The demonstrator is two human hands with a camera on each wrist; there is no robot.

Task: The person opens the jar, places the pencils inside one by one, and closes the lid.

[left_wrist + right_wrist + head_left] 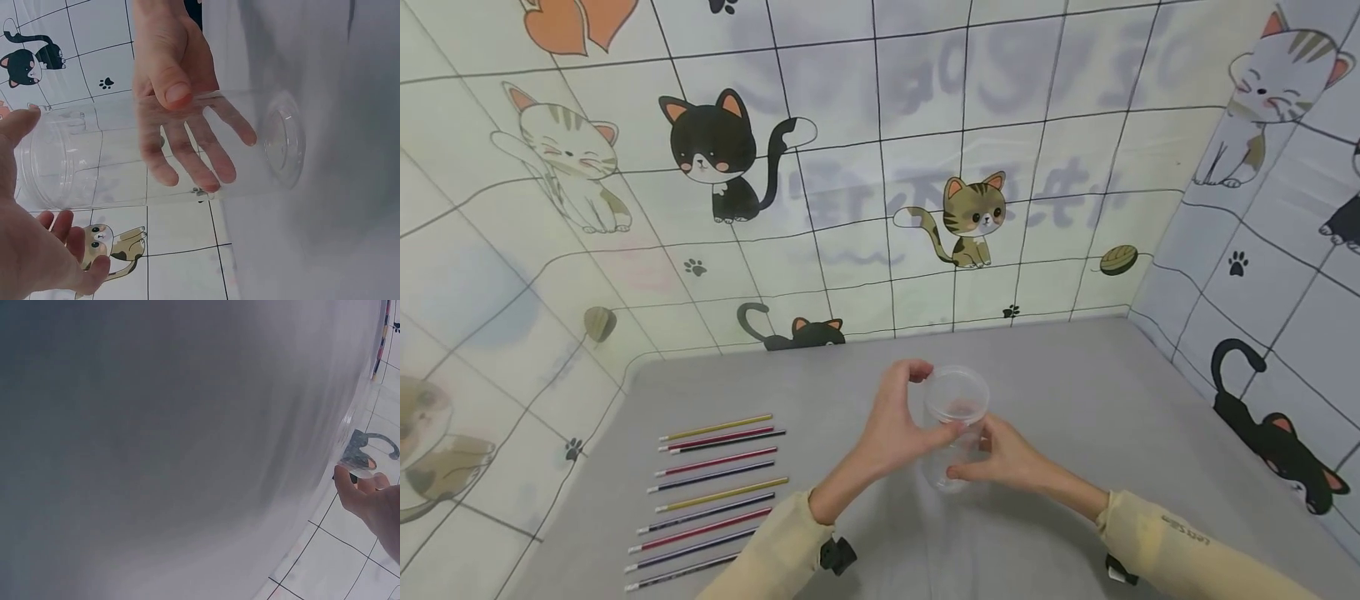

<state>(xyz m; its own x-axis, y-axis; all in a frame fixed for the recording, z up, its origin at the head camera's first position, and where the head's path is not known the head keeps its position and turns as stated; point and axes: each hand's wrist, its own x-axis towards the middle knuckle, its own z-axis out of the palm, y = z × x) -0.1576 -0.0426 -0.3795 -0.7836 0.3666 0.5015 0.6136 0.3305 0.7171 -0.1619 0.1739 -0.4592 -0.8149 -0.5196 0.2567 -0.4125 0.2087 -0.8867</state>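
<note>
A tall, clear plastic jar [943, 468] stands upright near the middle of the table in the head view; nothing shows inside it. My left hand [891, 429] holds the jar by its upper rim, thumb on the near side and fingers round the far left. Lower down, my right hand [1015, 460] grips the jar's body from the right. Through the clear wall in the left wrist view, the right hand's fingers [187, 150] spread behind the jar with the thumb in front. The right wrist view shows only some of a hand [369, 503] at its right edge, beside the jar's end.
Several pencils [722, 504] with gold, red and dark bodies and white ends lie in a rough column on the left of the grey table [1060, 375]. A cat-patterned cloth [850, 192] rises behind the table and along both sides.
</note>
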